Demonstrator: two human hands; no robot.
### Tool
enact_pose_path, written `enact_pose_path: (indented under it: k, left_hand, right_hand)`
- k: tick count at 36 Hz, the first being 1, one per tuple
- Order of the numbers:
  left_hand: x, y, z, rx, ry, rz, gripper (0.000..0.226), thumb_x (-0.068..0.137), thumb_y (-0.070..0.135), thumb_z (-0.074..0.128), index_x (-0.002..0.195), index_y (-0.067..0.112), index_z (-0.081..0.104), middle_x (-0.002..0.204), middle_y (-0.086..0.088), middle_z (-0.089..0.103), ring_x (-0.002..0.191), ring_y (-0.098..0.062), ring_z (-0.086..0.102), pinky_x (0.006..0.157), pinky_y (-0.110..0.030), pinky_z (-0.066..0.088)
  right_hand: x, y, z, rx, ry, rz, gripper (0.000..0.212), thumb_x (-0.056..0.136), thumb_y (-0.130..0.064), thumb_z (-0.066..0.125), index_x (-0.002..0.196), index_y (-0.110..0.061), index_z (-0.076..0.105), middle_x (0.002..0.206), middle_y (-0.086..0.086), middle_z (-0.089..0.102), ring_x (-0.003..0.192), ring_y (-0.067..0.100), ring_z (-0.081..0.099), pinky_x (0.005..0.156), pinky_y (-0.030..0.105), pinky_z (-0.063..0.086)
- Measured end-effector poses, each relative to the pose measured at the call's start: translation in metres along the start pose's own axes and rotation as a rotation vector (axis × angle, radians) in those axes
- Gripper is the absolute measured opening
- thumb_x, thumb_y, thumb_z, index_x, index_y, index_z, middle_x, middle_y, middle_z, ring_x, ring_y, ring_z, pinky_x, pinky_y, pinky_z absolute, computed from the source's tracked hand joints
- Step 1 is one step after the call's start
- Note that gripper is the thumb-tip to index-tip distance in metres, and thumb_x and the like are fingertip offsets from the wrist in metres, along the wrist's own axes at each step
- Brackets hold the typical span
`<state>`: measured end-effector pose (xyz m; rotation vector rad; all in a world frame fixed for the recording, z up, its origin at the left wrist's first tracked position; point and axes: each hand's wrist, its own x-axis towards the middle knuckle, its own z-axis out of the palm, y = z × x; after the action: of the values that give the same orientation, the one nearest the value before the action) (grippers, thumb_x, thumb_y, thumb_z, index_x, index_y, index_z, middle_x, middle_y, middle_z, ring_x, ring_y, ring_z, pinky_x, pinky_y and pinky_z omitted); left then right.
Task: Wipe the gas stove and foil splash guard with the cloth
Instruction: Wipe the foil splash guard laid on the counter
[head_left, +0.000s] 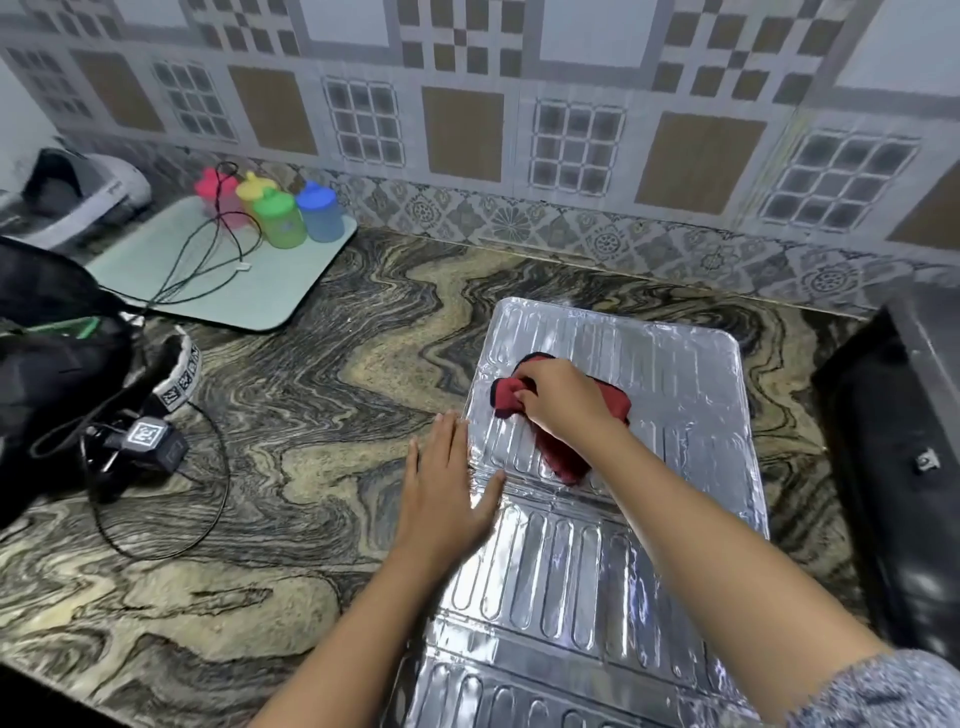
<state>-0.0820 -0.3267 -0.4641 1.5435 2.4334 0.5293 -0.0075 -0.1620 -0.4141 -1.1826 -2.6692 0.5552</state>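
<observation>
The left hand (445, 486) lay flat, palm down, fingers straight and close together, thumb spread toward the right; its bare forearm ran back to the lower edge of the view; the right hand (563, 402) reached farther forward, knuckles up, fingers curled in a closed grip on the cloth (563, 452); a grey patterned sleeve (883, 696) covered the right upper arm.

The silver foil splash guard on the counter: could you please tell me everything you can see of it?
The silver foil splash guard is a shiny, embossed sheet with rows of raised oblong ribs, creased into panels with rounded far corners. It lies flat on the swirled marble counter, running from near the tiled wall toward the camera, its near end cut off by the frame. The left hand presses flat on its left edge; the right hand pushes a crumpled red cloth across its far panel. A dark stove sits to its right.
</observation>
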Motion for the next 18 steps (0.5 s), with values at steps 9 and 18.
enact_pose_path:
  k: [9, 18]
  left_hand:
    - [0.0, 0.006, -0.005, 0.235, 0.028, 0.043, 0.06, 0.092, 0.046, 0.021, 0.145, 0.016, 0.02, 0.142, 0.0, 0.04, 0.13, -0.015, 0.037, 0.111, -0.044, 0.025]
    - [0.01, 0.017, -0.033, 0.097, -0.027, -0.011, 0.07, 0.09, 0.055, 0.035, 0.146, 0.017, 0.017, 0.15, -0.005, 0.032, 0.137, -0.021, 0.032, 0.115, -0.048, 0.022]
  right_hand:
    - [-0.014, 0.006, -0.034, 0.242, 0.119, 0.171, 0.012, 0.086, -0.023, 0.059, 0.093, -0.022, 0.068, 0.088, 0.003, 0.067, 0.082, 0.024, 0.059, 0.069, 0.033, 0.048]
    - [-0.041, -0.01, -0.089, 0.395, 0.314, 0.18, 0.01, 0.081, -0.019, 0.065, 0.088, -0.015, 0.07, 0.087, 0.006, 0.069, 0.082, 0.019, 0.059, 0.071, 0.027, 0.043]
